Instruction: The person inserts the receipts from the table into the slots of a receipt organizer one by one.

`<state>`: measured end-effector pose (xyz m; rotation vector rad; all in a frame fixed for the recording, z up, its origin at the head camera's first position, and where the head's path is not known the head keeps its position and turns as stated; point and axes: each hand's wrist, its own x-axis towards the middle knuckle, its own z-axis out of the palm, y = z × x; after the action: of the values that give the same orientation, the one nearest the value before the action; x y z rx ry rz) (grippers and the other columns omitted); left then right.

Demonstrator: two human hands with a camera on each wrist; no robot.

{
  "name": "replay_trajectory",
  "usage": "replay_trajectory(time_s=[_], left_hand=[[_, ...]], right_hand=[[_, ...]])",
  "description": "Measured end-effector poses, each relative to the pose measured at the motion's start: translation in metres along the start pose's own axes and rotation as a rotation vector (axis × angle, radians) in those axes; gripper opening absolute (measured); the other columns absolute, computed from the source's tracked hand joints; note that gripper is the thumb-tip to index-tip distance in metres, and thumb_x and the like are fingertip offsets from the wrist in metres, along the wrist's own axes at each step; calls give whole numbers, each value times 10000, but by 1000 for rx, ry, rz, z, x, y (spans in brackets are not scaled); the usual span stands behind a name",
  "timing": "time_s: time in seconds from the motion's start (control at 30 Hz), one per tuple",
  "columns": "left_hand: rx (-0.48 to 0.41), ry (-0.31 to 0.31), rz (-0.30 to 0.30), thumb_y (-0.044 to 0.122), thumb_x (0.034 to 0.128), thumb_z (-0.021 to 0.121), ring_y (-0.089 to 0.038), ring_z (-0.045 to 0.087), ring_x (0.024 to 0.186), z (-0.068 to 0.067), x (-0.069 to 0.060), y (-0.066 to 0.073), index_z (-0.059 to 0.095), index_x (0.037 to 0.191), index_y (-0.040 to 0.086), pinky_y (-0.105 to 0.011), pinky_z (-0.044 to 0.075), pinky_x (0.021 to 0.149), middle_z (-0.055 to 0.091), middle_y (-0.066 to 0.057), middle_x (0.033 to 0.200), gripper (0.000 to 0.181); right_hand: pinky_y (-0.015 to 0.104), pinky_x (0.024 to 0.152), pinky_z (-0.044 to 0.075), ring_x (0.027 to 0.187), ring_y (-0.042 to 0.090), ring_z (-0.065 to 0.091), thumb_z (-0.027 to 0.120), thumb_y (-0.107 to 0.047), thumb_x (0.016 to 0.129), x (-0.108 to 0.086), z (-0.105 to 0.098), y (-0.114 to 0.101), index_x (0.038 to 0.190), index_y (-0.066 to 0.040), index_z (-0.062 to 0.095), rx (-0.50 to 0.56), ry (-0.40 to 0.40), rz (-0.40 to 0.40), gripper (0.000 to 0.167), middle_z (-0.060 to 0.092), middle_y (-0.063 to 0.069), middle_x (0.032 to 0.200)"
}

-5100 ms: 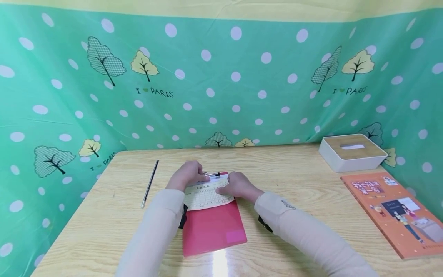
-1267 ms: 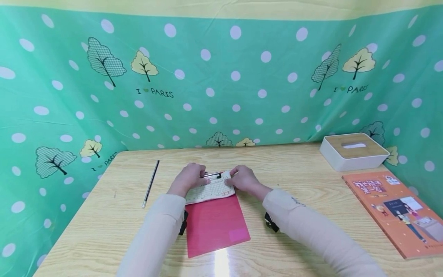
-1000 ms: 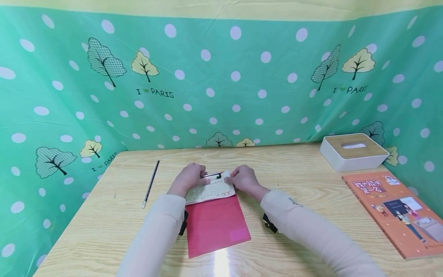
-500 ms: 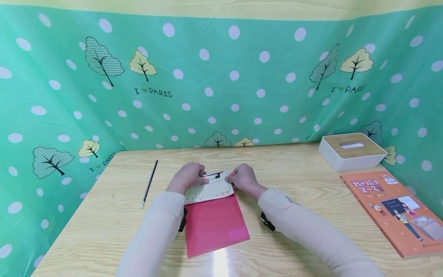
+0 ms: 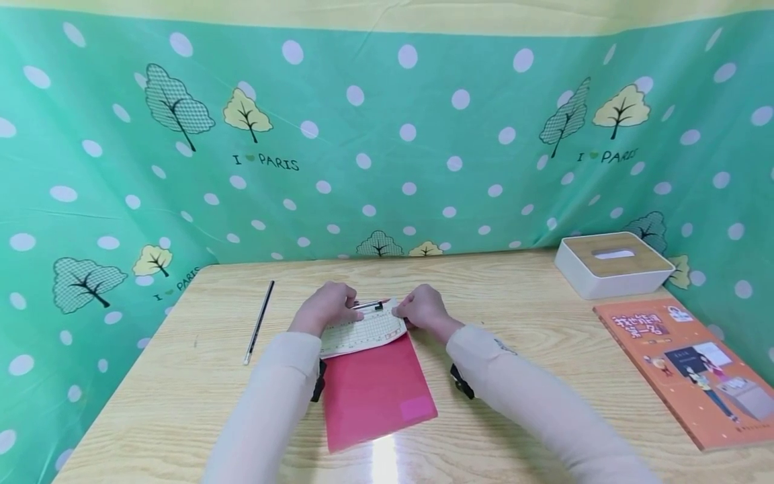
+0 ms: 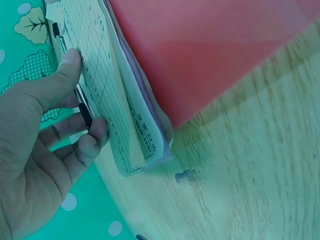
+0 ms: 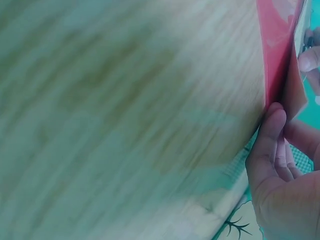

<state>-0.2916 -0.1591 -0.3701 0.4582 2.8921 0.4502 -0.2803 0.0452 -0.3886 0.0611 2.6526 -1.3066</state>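
A red clip folder (image 5: 377, 396) lies on the table with a pad of printed forms (image 5: 370, 331) across its far end. The pad's near edge lifts a little, its sheets fanned in the left wrist view. At the pad's top runs a metal clip (image 6: 86, 115) with black ends. My left hand (image 5: 325, 309) grips this clip, thumb over its front and fingers around its end. Opposite, my right hand (image 5: 424, 310) pinches the pad's far right corner between thumb and index finger. The right wrist view shows those fingers (image 7: 272, 125) beside the folder's red edge.
To the left lies a dark pencil (image 5: 259, 323). A white tissue box (image 5: 613, 264) with a wooden lid stands at the back right, and an orange book (image 5: 689, 376) lies in front of it. Behind the table hangs a green dotted curtain (image 5: 411, 161).
Since the oldest frame, the form pad has slid away from me, towards the clip. My right hand has shifted from the pad's face to its far right corner. During the last second little moves.
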Motion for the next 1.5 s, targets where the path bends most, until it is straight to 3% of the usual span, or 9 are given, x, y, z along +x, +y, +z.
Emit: replay_trajectory(time_s=[0.4, 0.8, 0.97, 1.17, 1.37, 1.5], left_hand=[[10, 3, 4, 233, 901, 799, -159, 401, 652, -1, -1, 4, 442, 700, 111, -296, 344, 645, 366, -2, 661, 428], [7, 7, -6, 228, 898, 802, -171, 428, 669, 0, -1, 1, 473, 716, 102, -310, 363, 665, 411, -15, 682, 397], [5, 17, 1, 222, 895, 805, -168, 420, 665, 0, -2, 0, 464, 709, 104, -311, 359, 665, 399, -11, 676, 407], [-2, 20, 13, 199, 889, 810, -164, 427, 665, 1, -4, 0, 470, 704, 101, -306, 359, 660, 395, -11, 668, 400], [9, 18, 12, 199, 893, 807, -174, 445, 687, 2, -2, 0, 495, 719, 94, -309, 367, 670, 415, -16, 677, 373], [7, 14, 15, 203, 891, 810, -175, 440, 684, 2, -2, 1, 492, 717, 92, -312, 366, 672, 401, -12, 669, 379]], right_hand=[[210, 541, 506, 525, 73, 566, 796, -91, 879, 8, -1, 2, 868, 8, 779, 86, -16, 67, 101, 709, 62, 760], [200, 550, 497, 553, 88, 587, 804, -84, 864, 8, 2, 3, 813, -3, 769, 153, -10, 74, 102, 726, 81, 790], [203, 541, 487, 549, 89, 580, 798, -81, 866, 7, 5, 3, 764, -7, 756, 134, 10, 60, 133, 704, 60, 728], [225, 566, 450, 567, 108, 554, 797, -120, 866, 7, 7, 0, 693, -26, 728, 40, 14, 32, 208, 638, 24, 613], [243, 488, 329, 489, 102, 391, 854, -210, 833, 10, 8, -3, 541, -117, 500, -26, -12, -5, 468, 415, -30, 508], [255, 510, 331, 526, 114, 393, 890, -178, 794, 10, 11, -2, 587, -121, 482, -61, 11, -48, 461, 400, -22, 547]])
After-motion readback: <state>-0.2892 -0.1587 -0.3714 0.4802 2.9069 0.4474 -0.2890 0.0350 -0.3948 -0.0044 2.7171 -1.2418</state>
